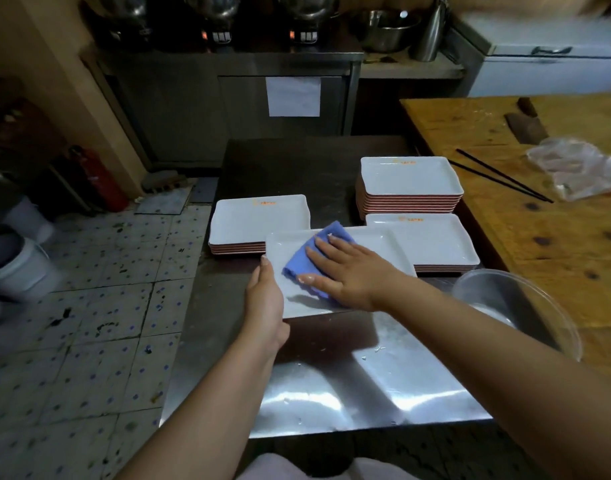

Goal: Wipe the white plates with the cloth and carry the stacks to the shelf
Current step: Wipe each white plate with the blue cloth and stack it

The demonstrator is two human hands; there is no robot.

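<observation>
Dim room; overhead light glares off the steel tabletop (331,393). Wide-angle edges bend, upper right corner blurred.

Left hand (266,299) fingers hidden under plate (373,244); plate logos unreadable.

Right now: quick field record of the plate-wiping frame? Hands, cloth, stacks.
left hand: grips the left edge of the plate being wiped
right hand: flat, pressing the blue cloth onto that plate
stacks: left stack, short; far right stack, tallest; near right stack, short
surface: steel table
beside: clear bowl
</observation>
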